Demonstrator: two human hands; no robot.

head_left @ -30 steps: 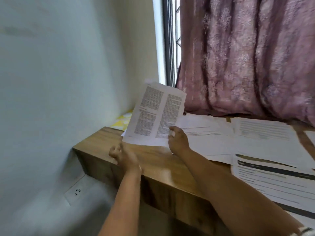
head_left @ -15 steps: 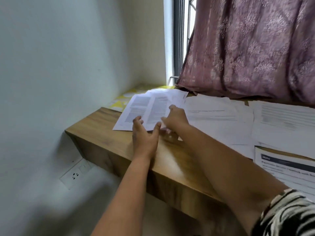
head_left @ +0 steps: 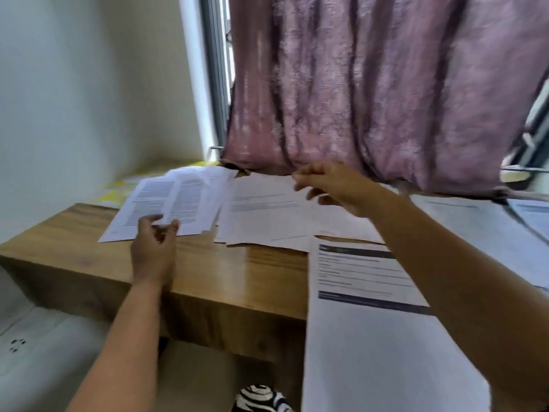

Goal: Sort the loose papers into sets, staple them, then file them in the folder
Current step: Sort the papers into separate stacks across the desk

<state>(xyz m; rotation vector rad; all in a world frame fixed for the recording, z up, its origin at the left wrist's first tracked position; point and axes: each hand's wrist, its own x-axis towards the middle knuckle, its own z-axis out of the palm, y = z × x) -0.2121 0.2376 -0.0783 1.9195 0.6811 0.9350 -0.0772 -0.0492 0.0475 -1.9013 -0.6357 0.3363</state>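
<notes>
White two-column printed sheets (head_left: 166, 203) lying lengthwise beyond left hand (head_left: 153, 251), fingertips pinching near edge | right hand (head_left: 335, 185) hovering, fingers loosely apart.

This is looking like a room in a home, serving as a study corner: a wooden desk (head_left: 231, 272) is sitting against a plain wall (head_left: 74, 99) with a wall socket (head_left: 16, 344), a patterned pink curtain (head_left: 371, 84) is hanging over a window (head_left: 215, 69), and printed papers (head_left: 276, 215) are lying spread across the desk.
</notes>
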